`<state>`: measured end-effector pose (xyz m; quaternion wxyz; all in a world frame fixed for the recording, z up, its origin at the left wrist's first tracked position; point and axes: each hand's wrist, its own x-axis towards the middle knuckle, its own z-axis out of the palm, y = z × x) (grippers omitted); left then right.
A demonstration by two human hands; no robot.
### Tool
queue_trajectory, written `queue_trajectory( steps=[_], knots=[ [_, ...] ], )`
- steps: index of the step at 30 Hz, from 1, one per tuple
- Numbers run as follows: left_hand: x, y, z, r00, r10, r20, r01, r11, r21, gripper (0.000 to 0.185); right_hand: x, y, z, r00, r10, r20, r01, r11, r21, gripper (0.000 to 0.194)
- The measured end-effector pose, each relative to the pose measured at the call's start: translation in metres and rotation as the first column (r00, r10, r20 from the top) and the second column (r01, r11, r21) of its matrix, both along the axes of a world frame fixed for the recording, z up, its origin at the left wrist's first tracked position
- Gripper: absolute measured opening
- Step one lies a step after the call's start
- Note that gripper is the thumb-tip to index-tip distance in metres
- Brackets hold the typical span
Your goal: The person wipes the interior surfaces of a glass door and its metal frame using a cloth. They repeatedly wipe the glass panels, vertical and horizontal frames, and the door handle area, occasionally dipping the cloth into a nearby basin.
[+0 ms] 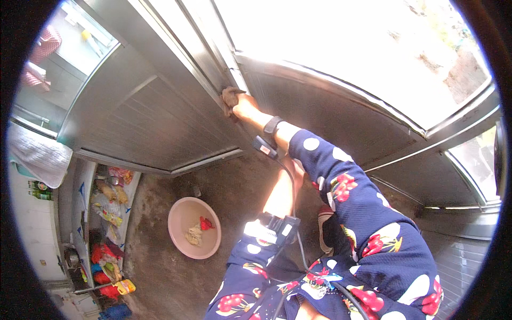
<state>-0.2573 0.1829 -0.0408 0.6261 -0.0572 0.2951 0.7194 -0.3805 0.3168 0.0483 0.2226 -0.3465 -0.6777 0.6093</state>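
My right hand (247, 108) grips a bunched brown cloth (231, 99) and presses it against the upright metal door frame (200, 52). A dark band is around that wrist. My left hand (295, 170) is lower down, behind my right forearm and partly hidden by the sleeve; its fingers cannot be made out. On the left wrist sits a strapped device (276, 229), with a cable (294, 188) running close by. A small dark box (265, 147) on the cable lies beside the right forearm.
A pink basin (174, 228) holding pale and red cloths stands on the concrete floor (156, 240). Open shelves (132, 188) with bags and bundles are at left, near a yellow bottle (126, 287). A grey towel (40, 150) hangs there. Metal door panels (320, 108) enclose the right side.
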Motion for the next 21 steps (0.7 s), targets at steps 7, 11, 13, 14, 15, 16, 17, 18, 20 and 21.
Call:
queue_trajectory(
  steps=[7, 11, 13, 14, 15, 16, 17, 18, 20, 21],
  knots=[
    [-0.045, -0.028, 0.059, 0.951, 0.189, -0.246, -0.199, 0.98, -0.017, 0.019, -0.012, 0.019, 0.114, 0.955, 0.098, -0.281, 0.106, 0.772, 0.627, 0.03],
    [-0.049, -0.052, 0.095, 0.944, 0.176, -0.28, -0.193, 0.981, -0.033, 0.022, -0.008, 0.005, 0.147, 0.908, 0.079, -0.411, 0.234, 0.719, 0.655, 0.025],
    [-0.054, -0.056, 0.098, 0.889, 0.215, -0.405, -0.209, 0.976, 0.061, 0.026, -0.004, 0.003, 0.123, 0.948, 0.036, -0.317, 0.203, 0.698, 0.687, 0.023],
    [-0.057, -0.056, 0.097, 0.872, 0.241, -0.427, -0.241, 0.969, 0.055, 0.028, -0.002, 0.002, 0.103, 0.879, 0.117, -0.462, 0.297, 0.623, 0.724, 0.02],
    [-0.059, -0.057, 0.094, 0.874, 0.237, -0.424, -0.265, 0.964, -0.007, 0.029, 0.004, 0.0, 0.077, 0.878, 0.126, -0.462, 0.223, 0.745, 0.628, 0.022],
    [-0.062, -0.055, 0.091, 0.873, 0.235, -0.426, -0.278, 0.96, -0.039, 0.03, 0.008, -0.001, 0.053, 0.875, 0.131, -0.466, 0.148, 0.844, 0.516, 0.025],
    [-0.064, -0.052, 0.086, 0.879, 0.232, -0.416, -0.316, 0.937, -0.146, 0.031, 0.003, -0.004, 0.033, 0.877, 0.114, -0.467, -0.005, 0.973, 0.229, 0.032],
    [-0.064, -0.05, 0.082, 0.874, 0.173, -0.455, -0.288, 0.937, -0.196, 0.035, 0.003, -0.002, 0.013, 0.998, -0.058, -0.026, 0.063, 0.923, 0.379, 0.039],
    [-0.064, -0.047, 0.076, 0.859, 0.231, -0.457, -0.339, 0.925, -0.17, 0.034, 0.001, 0.002, -0.013, 0.975, -0.122, 0.187, 0.034, 0.908, 0.417, 0.039],
    [-0.066, -0.046, 0.076, 0.846, 0.266, -0.462, -0.374, 0.914, -0.158, 0.033, -0.003, 0.001, -0.019, 0.98, -0.125, 0.153, 0.043, 0.89, 0.453, 0.037]
  ],
)
